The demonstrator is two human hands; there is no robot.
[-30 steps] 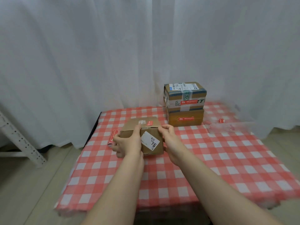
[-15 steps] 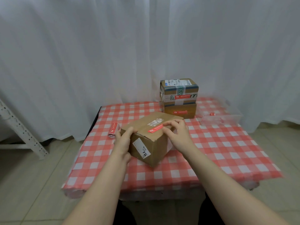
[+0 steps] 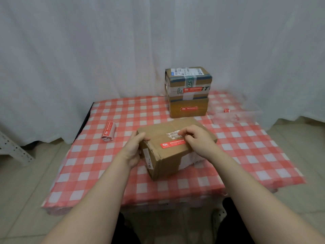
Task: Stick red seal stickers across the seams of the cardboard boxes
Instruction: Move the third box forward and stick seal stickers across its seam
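2 hands work: our left hand [image 3: 134, 148] curls its fingers round a corner of the cardboard box [image 3: 168, 161], seemingly steadying it, while our right hand [image 3: 198, 140] bunches fingers over the red seal sticker [image 3: 171, 143], pressing or pinching we cannot tell.

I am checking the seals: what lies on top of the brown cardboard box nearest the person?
A red seal sticker and a torn white label lie on the brown cardboard box. The right grip covers the sticker's right end; the left grip holds a corner.
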